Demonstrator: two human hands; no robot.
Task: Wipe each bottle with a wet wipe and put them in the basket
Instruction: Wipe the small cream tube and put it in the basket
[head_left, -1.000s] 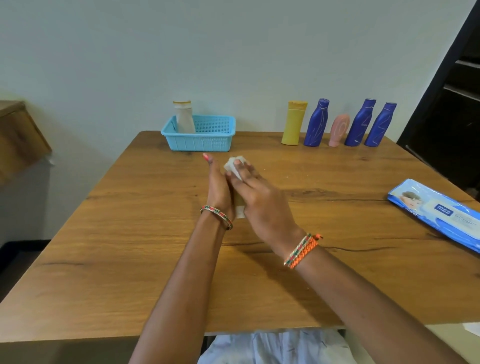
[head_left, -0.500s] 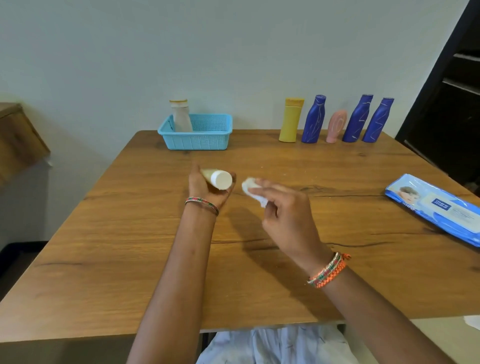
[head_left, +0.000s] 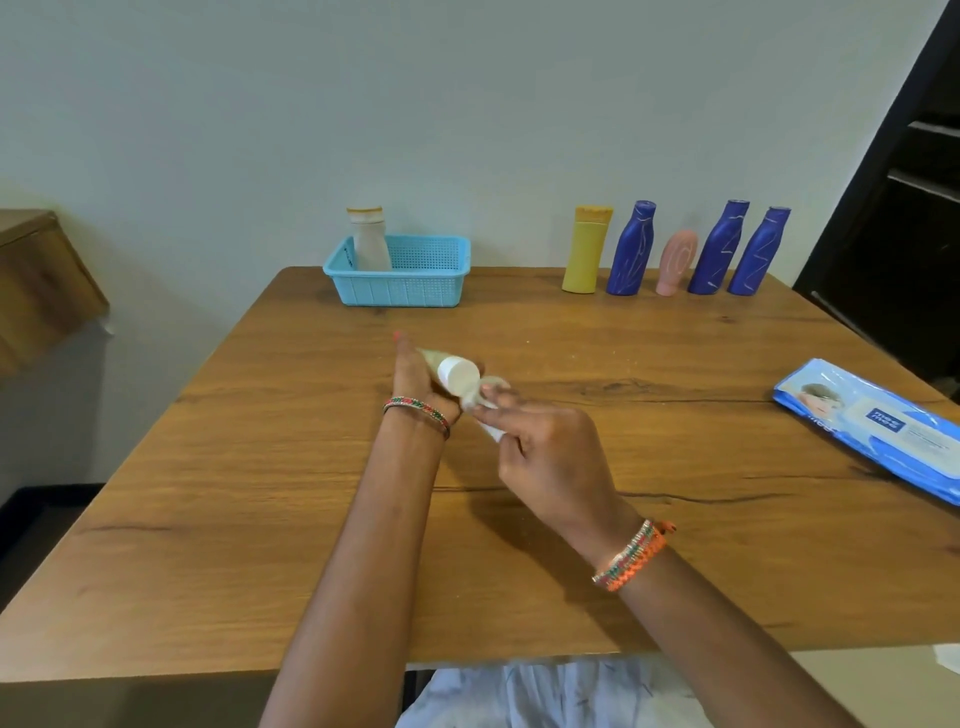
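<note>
So the left hand (head_left: 415, 379) has a small pale bottle (head_left: 447, 370) gripped around its body, tipped over sideways with the white cap end pointing at the camera and toward the other hand. Makes sense, since holding it lying down above the desk (head_left: 649, 545) exposes the cap end for wiping. The right hand (head_left: 550, 452) is pinching a scrunched wet wipe (head_left: 480, 402) between fingers and thumb, and the wipe is right up against the cap end. Looks like it's touching, though the blur there makes it hard to swear to. The two hands are close together, nearly meeting at the bottle.

The blue basket (head_left: 405, 288) sits at the far edge of the desk with one whitish bottle (head_left: 370, 241) already standing in its left corner, so I'd guess that one's done. Five more are lined up against the wall to the right: a yellow bottle (head_left: 587, 252), three blue bottles (head_left: 631, 249) and a little pink bottle (head_left: 675, 262) between them. Keeping them apart from the basket is a neat way to separate the unwiped ones from the finished.

The wipes pack (head_left: 878, 426) lies flat on the right, within easy reach of the right hand for a fresh one.
</note>
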